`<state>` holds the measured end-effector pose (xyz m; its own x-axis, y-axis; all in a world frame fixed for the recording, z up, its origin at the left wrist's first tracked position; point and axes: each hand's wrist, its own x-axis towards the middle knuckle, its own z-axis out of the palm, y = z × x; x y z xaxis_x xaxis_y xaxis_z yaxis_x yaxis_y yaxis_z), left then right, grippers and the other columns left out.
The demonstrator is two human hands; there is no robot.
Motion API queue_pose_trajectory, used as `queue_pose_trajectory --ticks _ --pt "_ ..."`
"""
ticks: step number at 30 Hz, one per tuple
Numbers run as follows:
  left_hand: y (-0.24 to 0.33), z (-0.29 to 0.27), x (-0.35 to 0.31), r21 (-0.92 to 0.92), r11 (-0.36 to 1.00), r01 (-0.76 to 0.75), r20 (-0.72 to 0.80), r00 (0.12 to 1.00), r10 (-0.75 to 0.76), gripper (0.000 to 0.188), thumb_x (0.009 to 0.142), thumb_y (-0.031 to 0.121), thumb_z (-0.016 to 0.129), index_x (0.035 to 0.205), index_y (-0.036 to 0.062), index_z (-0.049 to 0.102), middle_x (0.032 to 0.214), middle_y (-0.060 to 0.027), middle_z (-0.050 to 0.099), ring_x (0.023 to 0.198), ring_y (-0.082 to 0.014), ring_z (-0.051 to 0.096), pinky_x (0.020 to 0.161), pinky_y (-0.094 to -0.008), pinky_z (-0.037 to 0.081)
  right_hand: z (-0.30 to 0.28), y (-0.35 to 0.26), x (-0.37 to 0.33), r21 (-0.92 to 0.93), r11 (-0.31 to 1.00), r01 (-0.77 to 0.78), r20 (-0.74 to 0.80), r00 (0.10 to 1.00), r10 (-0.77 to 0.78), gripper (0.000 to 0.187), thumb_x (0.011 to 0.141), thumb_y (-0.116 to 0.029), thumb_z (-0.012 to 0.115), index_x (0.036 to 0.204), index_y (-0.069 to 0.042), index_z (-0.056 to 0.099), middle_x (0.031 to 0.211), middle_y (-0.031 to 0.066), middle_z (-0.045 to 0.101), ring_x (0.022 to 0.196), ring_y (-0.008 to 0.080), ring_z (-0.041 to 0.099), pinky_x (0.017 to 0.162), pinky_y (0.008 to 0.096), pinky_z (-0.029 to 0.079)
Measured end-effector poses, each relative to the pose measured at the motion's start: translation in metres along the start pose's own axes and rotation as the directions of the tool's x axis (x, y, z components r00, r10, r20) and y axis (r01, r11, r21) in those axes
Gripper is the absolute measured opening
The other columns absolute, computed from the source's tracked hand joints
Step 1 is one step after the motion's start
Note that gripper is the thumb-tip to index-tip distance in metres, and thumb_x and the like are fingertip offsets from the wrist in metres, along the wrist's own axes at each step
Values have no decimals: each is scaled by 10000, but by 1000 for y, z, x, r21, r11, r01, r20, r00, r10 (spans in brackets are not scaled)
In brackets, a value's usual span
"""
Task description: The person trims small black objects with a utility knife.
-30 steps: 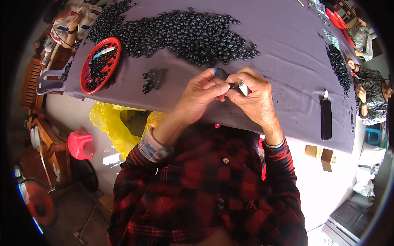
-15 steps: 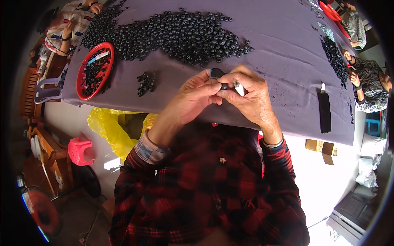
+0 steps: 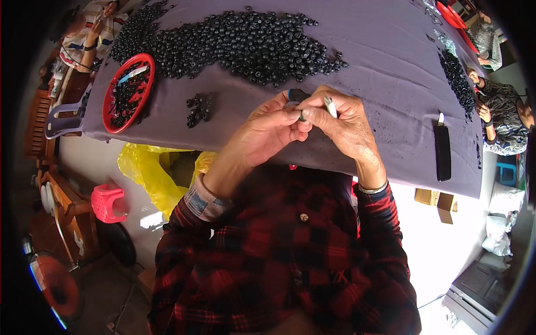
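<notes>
Just above the table's near edge, my two hands meet. My left hand (image 3: pixel 259 133) pinches a small round black part (image 3: pixel 302 116) between thumb and fingers, and a black cover with a blue edge (image 3: pixel 297 95) wraps one of its fingers. My right hand (image 3: pixel 349 125) is closed around a slim white tool (image 3: pixel 331 107) that points up past the forefinger; its working end is hidden, so I cannot tell its kind. The right thumb presses close against the black part. Beyond my hands spreads a large heap of similar black parts (image 3: pixel 245 44), with a small cluster (image 3: pixel 199 109) nearer on the left.
A red basin (image 3: pixel 150 72) of black scraps and a light blue-handled tool stands left on the purple tablecloth (image 3: pixel 385 139). A black-handled tool with a pale tip (image 3: pixel 442 148) lies right. A yellow bag (image 3: pixel 137 167) hangs below the edge. People sit at both far sides.
The white tool has tilted more upright in my right hand, and the black part has turned slightly in my fingers. Both hands stay in nearly the same place.
</notes>
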<state>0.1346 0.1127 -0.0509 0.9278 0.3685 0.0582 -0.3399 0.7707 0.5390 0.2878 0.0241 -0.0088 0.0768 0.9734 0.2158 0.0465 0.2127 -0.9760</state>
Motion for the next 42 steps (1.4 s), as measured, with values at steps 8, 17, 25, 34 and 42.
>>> queue_pose_trajectory --ticks 8,17,25,34,42 --pt "6 -3 -3 -5 998 -66 -16 998 66 250 912 90 572 1146 87 483 924 -50 606 847 -145 583 761 -303 474 2 -11 -12 -445 895 -45 -173 984 -36 99 876 -105 630 947 -37 627 750 12 604 632 91 537 599 239 445" --pt "4 5 -4 81 990 -112 -113 986 121 351 884 100 591 1205 36 463 923 -13 558 881 -114 556 772 -270 446 11 -7 -15 -780 587 217 35 951 -306 147 817 -145 709 855 -43 611 732 57 609 568 209 611 516 319 473" --pt "0 -4 -2 38 995 -89 -32 995 90 258 905 73 568 1156 97 509 1001 -7 609 928 -113 578 802 -293 468 7 -6 -17 -808 553 204 44 956 -289 183 795 -195 742 819 -54 627 703 53 587 513 219 563 488 339 441" --pt "5 -7 -5 108 994 4 -4 1000 -3 242 895 63 589 1128 69 523 974 -56 633 833 -139 608 774 -314 503 6 -4 -12 -589 794 152 -28 978 -208 166 864 -189 686 901 -31 650 753 82 634 650 202 627 597 313 489" --pt "3 -15 -4 174 985 18 -30 999 -13 316 891 83 574 1199 68 505 913 -55 590 858 -146 546 758 -303 470 -19 4 -11 -397 916 -55 -173 985 -16 261 944 -282 604 946 -24 638 690 -42 523 594 74 468 555 239 424"
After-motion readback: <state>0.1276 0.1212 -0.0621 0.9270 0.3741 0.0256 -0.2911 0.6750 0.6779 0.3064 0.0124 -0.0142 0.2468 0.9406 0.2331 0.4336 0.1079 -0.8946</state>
